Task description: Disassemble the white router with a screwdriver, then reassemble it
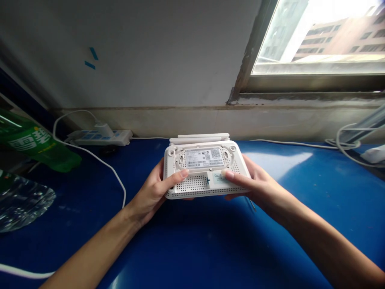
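Note:
Between my two hands is a white Wi-Fi router [192,182], its perforated underside turned up toward me. A printed label [204,157] with barcodes sits in the middle of that side. My left hand [156,182] grips the left end, thumb flat on the vented face. Around the right end my right hand [252,176] is closed, its thumb on a small pale sticker or card [219,179] with writing. Folded antennas [200,139] lie along the router's far edge. The fingers beneath are mostly hidden.
On the blue table [192,249], a white power strip [102,137] with a plugged-in adapter lies near the wall. A green bottle [39,144] and a clear bottle [24,200] are at left. White cables [114,176] run at left and at right, below the window [319,40].

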Available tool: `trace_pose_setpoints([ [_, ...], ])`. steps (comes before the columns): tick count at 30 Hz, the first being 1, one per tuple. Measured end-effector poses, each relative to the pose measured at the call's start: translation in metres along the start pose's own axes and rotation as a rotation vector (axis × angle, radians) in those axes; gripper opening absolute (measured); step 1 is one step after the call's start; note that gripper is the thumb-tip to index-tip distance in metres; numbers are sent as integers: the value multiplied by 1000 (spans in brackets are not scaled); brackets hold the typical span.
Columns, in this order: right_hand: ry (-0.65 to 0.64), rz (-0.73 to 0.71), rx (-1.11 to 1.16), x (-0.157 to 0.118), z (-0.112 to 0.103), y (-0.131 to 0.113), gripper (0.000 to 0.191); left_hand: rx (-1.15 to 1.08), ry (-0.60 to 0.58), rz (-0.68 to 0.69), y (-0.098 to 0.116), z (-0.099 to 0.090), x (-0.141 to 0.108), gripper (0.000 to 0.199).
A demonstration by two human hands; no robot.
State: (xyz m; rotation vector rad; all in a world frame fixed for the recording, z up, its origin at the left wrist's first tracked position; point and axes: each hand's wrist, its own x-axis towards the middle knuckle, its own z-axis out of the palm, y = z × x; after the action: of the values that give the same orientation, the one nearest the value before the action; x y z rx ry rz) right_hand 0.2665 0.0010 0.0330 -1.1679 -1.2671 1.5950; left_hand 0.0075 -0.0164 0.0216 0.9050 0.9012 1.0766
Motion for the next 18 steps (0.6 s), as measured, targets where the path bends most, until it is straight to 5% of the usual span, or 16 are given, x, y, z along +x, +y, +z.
trace_pose_setpoints([
  [6,28,-13,1,-1,4,0,61,53,-118,45,-4,-4,5,110],
  [18,-18,-52,-25,0,-2,-1,63,42,-122,44,-5,-3,5,112],
])
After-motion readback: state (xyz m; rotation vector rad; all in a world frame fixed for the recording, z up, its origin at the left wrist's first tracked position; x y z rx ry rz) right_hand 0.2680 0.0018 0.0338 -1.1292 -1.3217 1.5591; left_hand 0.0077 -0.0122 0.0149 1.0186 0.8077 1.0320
